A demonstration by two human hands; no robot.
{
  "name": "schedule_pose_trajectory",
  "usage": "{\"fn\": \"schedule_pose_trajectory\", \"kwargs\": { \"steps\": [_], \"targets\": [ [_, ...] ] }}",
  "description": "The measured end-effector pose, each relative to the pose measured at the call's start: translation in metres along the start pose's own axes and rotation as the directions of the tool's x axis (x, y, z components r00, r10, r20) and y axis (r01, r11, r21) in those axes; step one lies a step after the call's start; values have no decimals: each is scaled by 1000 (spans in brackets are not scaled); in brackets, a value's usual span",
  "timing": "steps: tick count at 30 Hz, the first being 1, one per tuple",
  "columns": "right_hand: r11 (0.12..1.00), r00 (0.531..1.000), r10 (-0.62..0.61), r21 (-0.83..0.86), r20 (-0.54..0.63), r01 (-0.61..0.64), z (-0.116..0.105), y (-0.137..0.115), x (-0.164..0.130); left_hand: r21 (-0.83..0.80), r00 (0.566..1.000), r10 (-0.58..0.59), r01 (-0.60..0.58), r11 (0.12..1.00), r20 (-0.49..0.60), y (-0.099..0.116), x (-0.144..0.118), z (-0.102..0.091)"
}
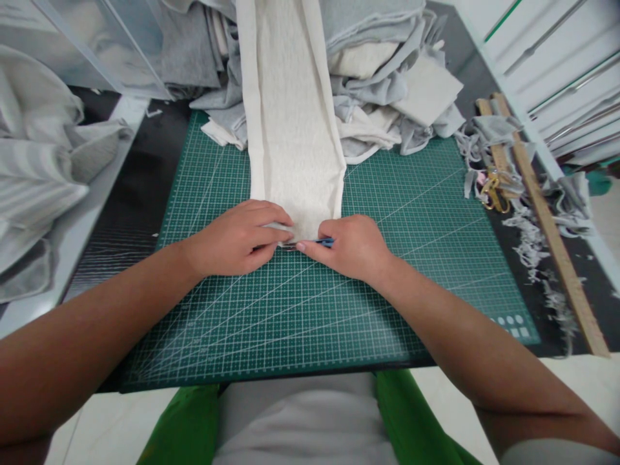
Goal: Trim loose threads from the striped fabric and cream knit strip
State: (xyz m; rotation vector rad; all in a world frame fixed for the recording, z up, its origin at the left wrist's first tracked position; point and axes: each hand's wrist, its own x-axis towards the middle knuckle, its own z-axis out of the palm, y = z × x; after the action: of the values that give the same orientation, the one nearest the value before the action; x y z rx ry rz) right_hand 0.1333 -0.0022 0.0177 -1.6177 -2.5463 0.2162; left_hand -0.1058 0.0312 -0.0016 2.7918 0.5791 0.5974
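A long cream fabric strip with folded side edges runs down the middle of the green cutting mat. My left hand is closed on the left corner of its near end, fingers pinching the cloth. At the right corner, my right hand grips a small blue-handled tool. The tool's thin metal tip points left along the fabric's edge, close to my left fingertips. My fingers cover most of the tool, so its exact kind is hidden.
Grey and cream fabric pieces are heaped behind the mat. More cloth lies at left, near a clear plastic bin. On the right are gold-handled scissors, wooden rulers and fabric scraps.
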Motion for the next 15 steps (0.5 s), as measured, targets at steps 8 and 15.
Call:
{"fn": "schedule_pose_trajectory", "kwargs": {
  "steps": [8, 15],
  "targets": [
    [999, 999, -32, -11, 10, 32, 0, 1, 1, 7, 1000, -4, 4, 1000, -5, 1, 0, 0],
    [999, 997, -19, -35, 69, 22, -4, 0, 2, -1, 1000, 6, -6, 1000, -9, 0, 0, 0]
  ]
}}
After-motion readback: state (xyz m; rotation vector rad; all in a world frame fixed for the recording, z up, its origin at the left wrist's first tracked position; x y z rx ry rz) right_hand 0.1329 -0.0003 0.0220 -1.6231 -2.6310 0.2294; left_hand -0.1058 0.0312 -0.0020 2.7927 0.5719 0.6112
